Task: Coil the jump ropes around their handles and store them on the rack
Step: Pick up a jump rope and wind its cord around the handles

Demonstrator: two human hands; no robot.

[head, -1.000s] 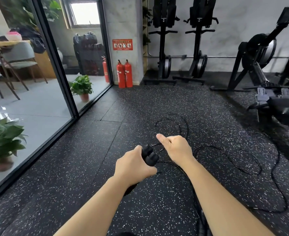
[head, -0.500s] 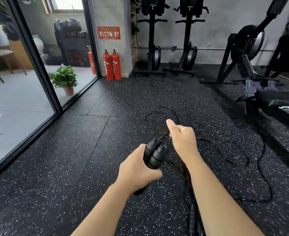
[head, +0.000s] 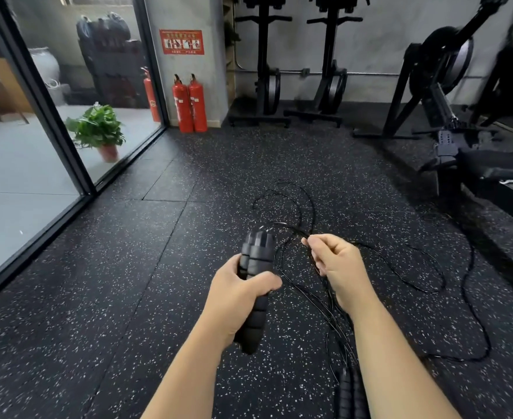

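Note:
My left hand (head: 238,293) grips two black jump-rope handles (head: 255,258) held together and nearly upright. Thin black cord (head: 294,255) leaves their top ends and runs to my right hand (head: 335,264), which pinches it between thumb and fingers just right of the handles. More cord (head: 412,267) lies in loose loops on the speckled floor ahead and to the right. A second pair of black handles (head: 350,394) hangs low under my right forearm. No rack is identifiable in view.
A glass partition (head: 31,164) with a black frame runs along the left, a potted plant (head: 99,130) behind it. Two red fire extinguishers (head: 190,104) stand by the far pillar. Rowing machines (head: 448,116) and upright machines (head: 267,71) line the back and right.
The left hand has raised the paired handles more upright. The right hand has shifted right and away from the handle tops, drawing the cord out. The view has tipped downward.

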